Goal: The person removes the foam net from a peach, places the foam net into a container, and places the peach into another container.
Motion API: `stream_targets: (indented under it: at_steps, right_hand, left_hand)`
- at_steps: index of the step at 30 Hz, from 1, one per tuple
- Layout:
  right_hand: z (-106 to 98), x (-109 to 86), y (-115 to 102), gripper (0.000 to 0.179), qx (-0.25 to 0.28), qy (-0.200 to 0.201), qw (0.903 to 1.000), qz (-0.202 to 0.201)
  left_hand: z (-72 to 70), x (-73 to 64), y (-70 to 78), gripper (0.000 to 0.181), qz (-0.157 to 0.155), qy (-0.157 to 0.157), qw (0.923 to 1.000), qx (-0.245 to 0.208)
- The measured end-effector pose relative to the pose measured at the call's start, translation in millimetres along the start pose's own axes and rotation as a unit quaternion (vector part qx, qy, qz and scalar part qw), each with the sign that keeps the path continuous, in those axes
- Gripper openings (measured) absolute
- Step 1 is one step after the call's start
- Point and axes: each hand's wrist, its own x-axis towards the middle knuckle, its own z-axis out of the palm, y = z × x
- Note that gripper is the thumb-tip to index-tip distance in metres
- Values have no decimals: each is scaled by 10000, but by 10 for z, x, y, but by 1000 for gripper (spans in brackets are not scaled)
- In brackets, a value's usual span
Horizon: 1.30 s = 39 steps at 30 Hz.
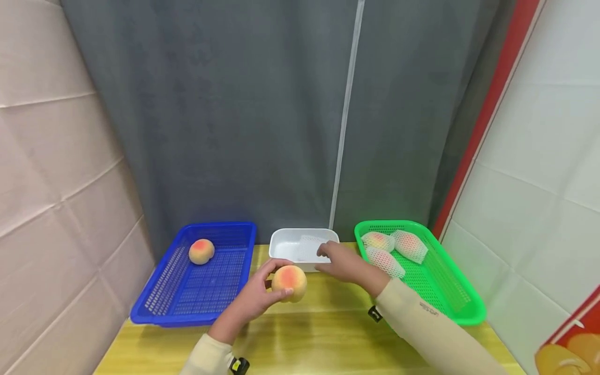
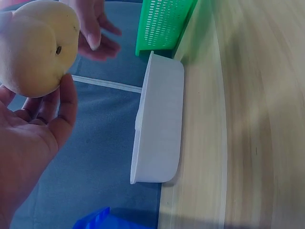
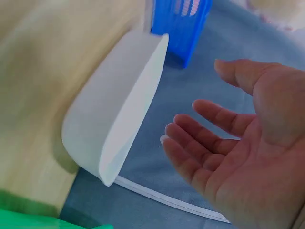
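Observation:
My left hand grips a peach, yellow with a red blush, in front of the white tub. In the left wrist view the underside of the peach shows a small dark spot, and the fingers curl round it from below. My right hand hovers over the right part of the white tub. Its fingers are relaxed and hold nothing, as the right wrist view shows with the palm turned to the camera. A white foam net lies inside the tub.
A blue basket at the left contains another peach. At the right stands a green basket with several peaches in foam nets. Everything rests on a wooden table, with a grey curtain behind and walls on both sides.

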Motion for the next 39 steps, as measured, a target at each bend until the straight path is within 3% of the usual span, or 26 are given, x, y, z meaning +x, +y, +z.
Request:
stream_targets:
  at_steps: [6, 14, 18, 25, 31, 39]
  right_hand:
    - [37, -331, -17, 28, 276, 279, 9992, -120]
    - [152, -560, -60, 27, 553, 271, 9979, -195]
    - [183, -611, -96, 28, 567, 258, 9978, -245]
    - [254, -666, -96, 30, 526, 111, 9984, -187]
    - [279, -678, -113, 28, 542, 46, 9983, -206]
    - [329, -690, -127, 30, 631, -47, 9978, -208]
  left_hand:
    - [-1, 36, 21, 52, 28, -53, 10000, 36]
    - [-23, -10, 21, 53, -61, -54, 9999, 114]
    - [-90, -38, 47, 54, -189, -78, 9997, 126]
    - [-231, -48, 91, 54, 36, -99, 9994, 328]
    - [-390, -75, 161, 55, -201, -97, 9985, 507]
    - [-634, -73, 248, 50, -145, -59, 9966, 812]
